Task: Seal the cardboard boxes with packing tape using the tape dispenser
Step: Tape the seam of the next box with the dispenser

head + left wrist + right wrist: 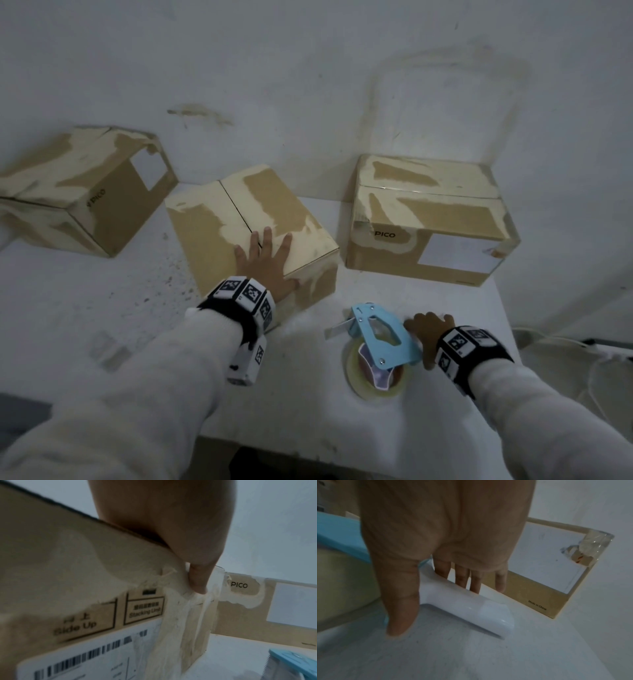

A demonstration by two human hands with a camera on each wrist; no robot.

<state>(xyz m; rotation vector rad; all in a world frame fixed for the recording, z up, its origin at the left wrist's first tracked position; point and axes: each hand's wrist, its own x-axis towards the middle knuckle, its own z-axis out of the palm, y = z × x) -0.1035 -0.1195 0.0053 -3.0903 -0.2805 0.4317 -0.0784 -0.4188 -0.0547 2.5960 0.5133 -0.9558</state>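
Note:
Three worn cardboard boxes stand on a white table (pixel 102 325): a left box (pixel 85 192), a middle box (pixel 250 226) with an untaped seam, and a right box (pixel 428 219). My left hand (pixel 265 260) lies flat, fingers spread, on the middle box's near corner; its thumb (pixel 199 580) rests over the corner edge. A blue tape dispenser (pixel 380 335) with its tape roll (pixel 373 380) lies on the table in front of the right box. My right hand (pixel 428 329) is over its white handle (pixel 467 608), straight fingers behind the handle, thumb in front touching the table.
A white wall rises right behind the boxes. The table's front edge (pixel 308 448) is close to me, and its right edge runs just past the right box. Cables (pixel 582 353) lie on the floor to the right.

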